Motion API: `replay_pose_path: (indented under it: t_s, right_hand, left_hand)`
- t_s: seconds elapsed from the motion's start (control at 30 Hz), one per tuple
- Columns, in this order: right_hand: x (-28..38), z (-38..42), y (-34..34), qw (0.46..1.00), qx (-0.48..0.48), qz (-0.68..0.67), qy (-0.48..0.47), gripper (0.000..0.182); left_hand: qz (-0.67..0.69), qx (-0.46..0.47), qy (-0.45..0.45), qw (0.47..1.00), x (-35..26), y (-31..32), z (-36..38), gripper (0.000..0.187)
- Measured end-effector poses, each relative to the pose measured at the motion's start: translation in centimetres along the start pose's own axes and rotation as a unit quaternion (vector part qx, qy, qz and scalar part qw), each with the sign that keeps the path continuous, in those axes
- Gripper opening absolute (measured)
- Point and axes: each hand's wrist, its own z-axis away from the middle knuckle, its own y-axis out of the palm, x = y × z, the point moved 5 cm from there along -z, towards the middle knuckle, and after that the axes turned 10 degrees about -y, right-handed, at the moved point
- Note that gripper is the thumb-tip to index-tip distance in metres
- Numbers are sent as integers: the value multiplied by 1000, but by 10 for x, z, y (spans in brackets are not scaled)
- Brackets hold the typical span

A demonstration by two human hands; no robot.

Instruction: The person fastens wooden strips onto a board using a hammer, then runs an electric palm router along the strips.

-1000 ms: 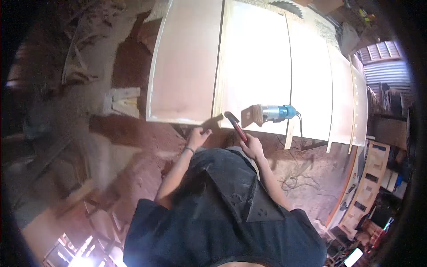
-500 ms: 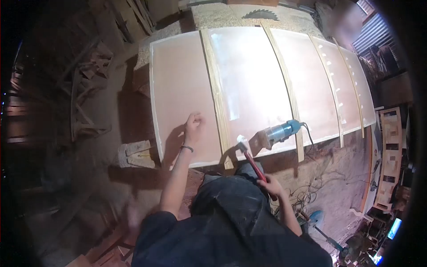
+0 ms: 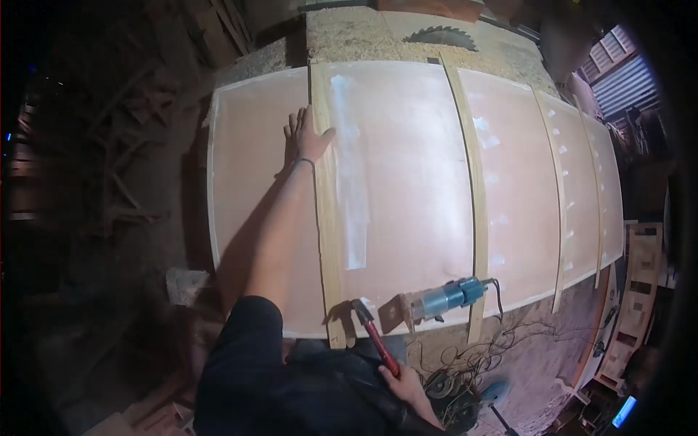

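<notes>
My left hand lies on the leftmost wooden strip, near its far end, with its fingers spread over the strip's left edge. My right hand is wrapped round the red handle of a hammer. The hammer's head is by the near end of that strip, above the panel's near edge. Under the strips is a large pale pinkish panel with white patches. A teal power tool rests on the panel's near edge, right of the hammer, beside the second strip.
Two more strips cross the panel's right part. A circular saw blade lies beyond the far edge. Tangled cables are on the floor at the near right. A slatted wooden frame stands at the right, and scrap wood at the left.
My left hand has moved from above the panel's near left part to the far end of the leftmost strip. The view has shifted forward; my right hand still holds the hammer.
</notes>
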Motion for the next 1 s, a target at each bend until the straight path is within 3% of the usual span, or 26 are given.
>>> replay_pose_path:
  t_s: [0.1,0.2,0.37,0.4,0.5,0.6,1.0]
  right_hand:
    - [-3,-9,7,1000,2,1,-11,49]
    - [3,-11,3,999,34,13,41,49]
    - [29,-13,-17,1000,10,-25,6,48]
    - [38,-15,-20,999,10,-39,11,48]
    - [54,-20,-21,998,-1,-66,-7,46]
    - [65,-29,-23,995,-9,-95,-24,43]
    - [165,-109,-83,976,-32,-190,-97,35]
  left_hand:
    - [19,-39,-1,999,1,10,-16,85]
    - [17,-10,-11,1000,-2,7,3,78]
    - [37,-15,-14,999,-1,-4,-5,75]
    - [48,11,-51,997,-4,-10,-1,75]
    - [62,-47,53,996,6,4,-6,76]
    - [61,-12,52,997,6,7,-9,77]
    - [8,-14,42,999,-2,2,-3,74]
